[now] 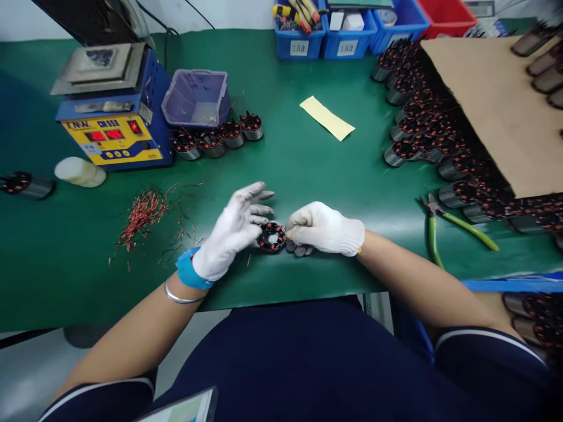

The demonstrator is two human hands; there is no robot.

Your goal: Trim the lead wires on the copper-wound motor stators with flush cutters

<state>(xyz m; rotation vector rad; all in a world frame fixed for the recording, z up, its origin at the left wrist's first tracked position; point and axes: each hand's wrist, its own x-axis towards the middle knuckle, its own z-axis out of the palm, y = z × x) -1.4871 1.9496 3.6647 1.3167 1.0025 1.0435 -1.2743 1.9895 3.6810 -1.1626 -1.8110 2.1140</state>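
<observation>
Just below the centre of the frame, a short, round motor stator of steel, black plastic and copper wire (278, 245) sat between 2 white-gloved hands. The left hand (233, 231) was spread wide at its upper left edge; the right hand (323, 228) was pinched narrow at its right rim, though whether it also held a wire end could not be told. With the left fingers so loose, a hard pull from the right would probably have twisted or tipped the stator, and a fine wire might have bent or snapped. Reddish copper wire clippings (146, 214), left of centre, could have strayed into the windings if brushed.

A smooth green mat (281, 164) covered the table; green-handled metal cutters (433, 206) lay on it at right, and a pale yellow paper strip (328, 118) above centre. Farther off, 4 upright stators (212, 151) edged a purple plastic bin (193, 88) at upper left. 3 blue plastic bins (365, 48) and 1 red plastic bin (448, 24) lined the top, near a white wall (246, 13).
</observation>
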